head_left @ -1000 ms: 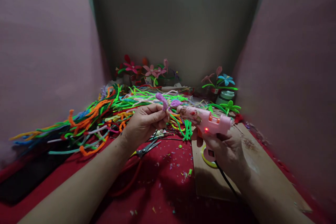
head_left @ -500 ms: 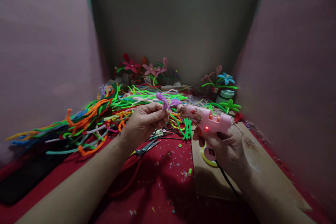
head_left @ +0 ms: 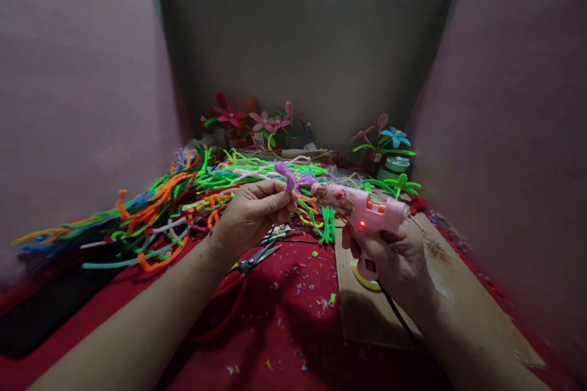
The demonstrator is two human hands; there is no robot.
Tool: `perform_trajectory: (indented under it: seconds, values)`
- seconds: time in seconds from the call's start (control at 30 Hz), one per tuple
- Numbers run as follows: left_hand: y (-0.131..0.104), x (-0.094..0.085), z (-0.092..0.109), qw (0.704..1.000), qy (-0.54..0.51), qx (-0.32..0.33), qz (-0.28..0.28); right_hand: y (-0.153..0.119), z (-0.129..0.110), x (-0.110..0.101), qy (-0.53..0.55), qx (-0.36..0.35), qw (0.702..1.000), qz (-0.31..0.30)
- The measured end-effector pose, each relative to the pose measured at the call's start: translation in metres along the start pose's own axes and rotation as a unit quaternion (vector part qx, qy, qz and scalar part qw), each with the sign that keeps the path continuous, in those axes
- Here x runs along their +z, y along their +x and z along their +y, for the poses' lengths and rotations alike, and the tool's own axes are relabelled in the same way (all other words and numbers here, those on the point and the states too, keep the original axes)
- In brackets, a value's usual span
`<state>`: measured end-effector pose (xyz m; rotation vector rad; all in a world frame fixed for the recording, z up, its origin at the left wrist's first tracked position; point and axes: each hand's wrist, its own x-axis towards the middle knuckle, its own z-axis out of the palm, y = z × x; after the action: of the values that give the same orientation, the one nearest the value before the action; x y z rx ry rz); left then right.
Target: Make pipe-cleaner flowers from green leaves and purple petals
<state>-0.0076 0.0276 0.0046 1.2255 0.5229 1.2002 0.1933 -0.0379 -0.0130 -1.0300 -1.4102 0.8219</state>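
Between the fingertips of my left hand (head_left: 261,204) is a purple pipe-cleaner flower (head_left: 285,176), its fuzzy petals pointing up and to the right. My right hand (head_left: 394,256) is wrapped round the handle of a pink glue gun (head_left: 362,208) with a glowing red light and a black cord. The gun's nozzle points left and meets or nearly touches the flower's right petal; I cannot tell whether they are in contact. Brown residue marks the front of the barrel.
A heap of coloured pipe cleaners (head_left: 178,195) spreads behind and left. Scissors (head_left: 252,261) lie on the red cloth (head_left: 284,317) among scraps. Under my right hand are a cardboard sheet (head_left: 367,317) and a yellow tape roll (head_left: 364,284). Finished flowers (head_left: 261,121) stand along the back wall.
Hardly anything differs. The flower and the glue gun have shifted very slightly to the right, both still held the same way.
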Motion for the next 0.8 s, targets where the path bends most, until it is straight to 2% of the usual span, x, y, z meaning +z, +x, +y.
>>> perform_trajectory:
  seconds: [0.8]
  values:
    - [-0.0014,0.0004,-0.0005,1.0,0.011,-0.001,0.012,0.0,0.0027,-0.0013,-0.017,0.004,1.0,-0.015]
